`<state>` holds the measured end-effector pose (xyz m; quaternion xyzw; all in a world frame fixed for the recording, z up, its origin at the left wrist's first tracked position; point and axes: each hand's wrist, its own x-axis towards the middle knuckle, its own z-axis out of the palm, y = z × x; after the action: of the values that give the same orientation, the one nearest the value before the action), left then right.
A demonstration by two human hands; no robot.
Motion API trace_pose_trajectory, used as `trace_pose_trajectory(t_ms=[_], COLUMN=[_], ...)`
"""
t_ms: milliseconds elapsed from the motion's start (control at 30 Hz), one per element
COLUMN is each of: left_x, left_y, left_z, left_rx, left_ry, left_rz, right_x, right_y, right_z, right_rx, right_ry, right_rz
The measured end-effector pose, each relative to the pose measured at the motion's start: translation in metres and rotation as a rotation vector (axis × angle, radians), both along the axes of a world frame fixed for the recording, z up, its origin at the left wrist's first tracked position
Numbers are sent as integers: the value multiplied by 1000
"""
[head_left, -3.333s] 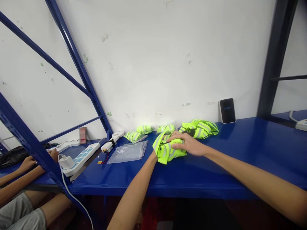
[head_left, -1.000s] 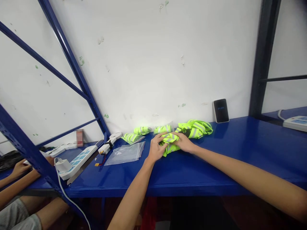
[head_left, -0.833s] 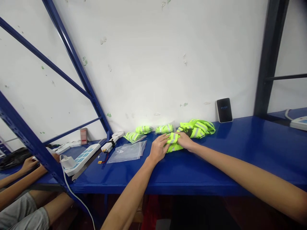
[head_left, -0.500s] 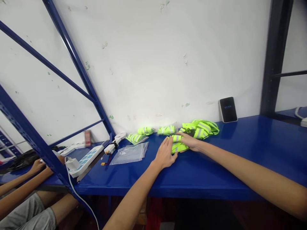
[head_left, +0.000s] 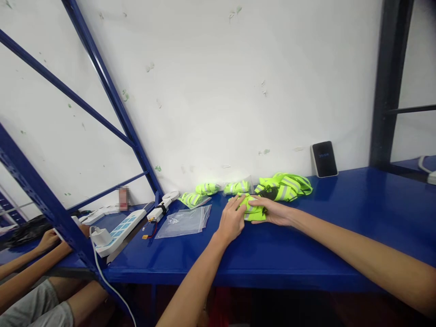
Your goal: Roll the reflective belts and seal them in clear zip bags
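Between my two hands is a folded neon-yellow reflective vest [head_left: 252, 212] with grey stripes, on the blue table. My left hand [head_left: 233, 215] grips its left side, fingers bent over the top. From the right, my right hand [head_left: 272, 210] is closed round the other side; its fingertips are partly hidden. Just behind lies a loose heap of the same reflective material [head_left: 288, 186]. Bagged yellow bundles [head_left: 236, 187] lie along the wall, others [head_left: 192, 199] farther left. Flat clear plastic bags [head_left: 185, 221] rest left of my left hand.
On the blue table [head_left: 306, 245], a black-faced device [head_left: 324, 159] leans against the wall at right. A white fan [head_left: 166, 202], a wired connector [head_left: 149, 235] and a power strip [head_left: 121, 231] lie left. Past a blue post [head_left: 51, 200] are another person's hands [head_left: 51, 240].
The vest has become a more compact bundle between my hands. My right hand has shifted from over its top to its right side; my left hand has moved slightly.
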<state>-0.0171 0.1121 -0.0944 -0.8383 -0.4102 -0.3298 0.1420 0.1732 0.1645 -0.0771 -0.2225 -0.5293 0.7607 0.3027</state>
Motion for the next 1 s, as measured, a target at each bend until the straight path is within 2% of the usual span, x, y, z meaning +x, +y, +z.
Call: trace_pose_trajectory(t_ms=[100, 167, 333, 400, 500, 600, 733, 800, 867, 1000], left_x=[7, 11, 14, 2, -37, -91, -149, -163, -166, -160], left_y=[-3, -6, -7, -7, -14, -36, -74, -86, -91, -84], left_z=[0, 2, 10, 17, 29, 34, 27, 23, 22, 31], left_rx=[72, 56, 9, 43, 49, -136, -477, -641, -706, -637], left_ry=[-34, -75, -362, -464, -512, -481, -204, -134, -113, -129], left_rz=[71, 62, 126, 189, 328, 425, 469, 463, 473, 534], right_x=[-9, -15, -13, -3, 12, 18, 14, 13, 12, 13], right_y=[-2, -3, -2, 3, 10, 14, 13, 13, 13, 11], right_z=[-6, -5, 11, 14, 12, 7, 6, 5, 3, -2], right_rx=[8, 16, 19, 70, 126, 178, 297, 349, 388, 527], right_ry=[21, 18, 1, 29, 3, -28, -49, -82, -131, -225], right_rz=[-48, -123, -396, -432, -381, -366, -346, -311, -298, -281])
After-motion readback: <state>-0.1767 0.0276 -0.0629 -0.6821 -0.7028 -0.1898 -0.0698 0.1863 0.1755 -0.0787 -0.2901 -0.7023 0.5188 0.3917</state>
